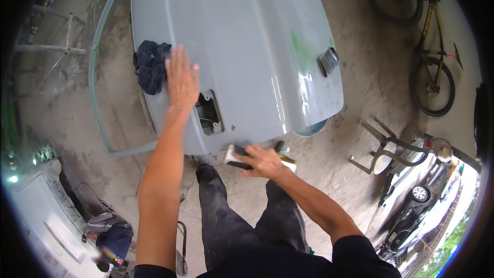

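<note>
A grey-primed car door [226,46] lies flat in front of me, with a green patch toward its right side. My left hand [182,80] is over the door's left part, fingers stretched out and slightly blurred, beside a crumpled dark cloth [151,67]. It looks open and holds nothing; whether the palm touches the paint I cannot tell. Right of it is the rectangular handle opening [208,113]. My right hand [264,161] grips a black and white sanding block [234,156] just off the door's near edge. Another small dark block [329,62] rests on the door's right side.
The window frame [92,77] of the door sticks out to the left. A blue-rimmed round container [311,127] shows under the near right corner. Beyond are a bicycle [427,41], a chair [388,149], a metal stand [67,33], and another person [110,239] at lower left.
</note>
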`<state>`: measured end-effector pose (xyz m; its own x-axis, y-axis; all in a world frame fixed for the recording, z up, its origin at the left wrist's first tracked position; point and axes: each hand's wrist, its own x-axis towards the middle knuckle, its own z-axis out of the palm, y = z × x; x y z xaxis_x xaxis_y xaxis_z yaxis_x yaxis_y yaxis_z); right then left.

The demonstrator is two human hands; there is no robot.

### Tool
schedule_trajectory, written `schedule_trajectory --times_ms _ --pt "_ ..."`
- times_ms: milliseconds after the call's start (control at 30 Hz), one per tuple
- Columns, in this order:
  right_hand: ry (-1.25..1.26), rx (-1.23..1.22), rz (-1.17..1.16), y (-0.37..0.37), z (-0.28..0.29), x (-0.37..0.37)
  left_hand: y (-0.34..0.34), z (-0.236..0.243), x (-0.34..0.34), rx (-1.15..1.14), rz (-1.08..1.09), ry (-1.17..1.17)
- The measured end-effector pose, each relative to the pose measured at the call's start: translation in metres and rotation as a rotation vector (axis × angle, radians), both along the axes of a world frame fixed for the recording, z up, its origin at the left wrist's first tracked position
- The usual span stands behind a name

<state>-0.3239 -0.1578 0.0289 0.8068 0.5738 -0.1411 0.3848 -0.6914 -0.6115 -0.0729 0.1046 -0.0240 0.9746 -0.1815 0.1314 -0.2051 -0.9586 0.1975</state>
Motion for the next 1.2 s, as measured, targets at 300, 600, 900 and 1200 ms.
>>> schedule_trajectory --times_ms 300,600,900,1200 --pt "0.012 -0.095 -0.802 -0.168 0.030 -0.084 -0.140 -0.004 0.037 0.134 0.007 0.024" --pt "0.138 -0.126 -0.839 -0.179 0.037 -0.141 -0.161 0.004 -0.030 0.107 0.016 0.084" --pt "0.072 0.103 -0.813 -0.139 0.060 -0.100 -0.182 0.018 -0.191 0.092 -0.013 0.200" --pt "0.163 0.149 -0.924 -0.132 0.063 -0.105 -0.186 0.025 -0.286 -0.022 -0.077 0.378"
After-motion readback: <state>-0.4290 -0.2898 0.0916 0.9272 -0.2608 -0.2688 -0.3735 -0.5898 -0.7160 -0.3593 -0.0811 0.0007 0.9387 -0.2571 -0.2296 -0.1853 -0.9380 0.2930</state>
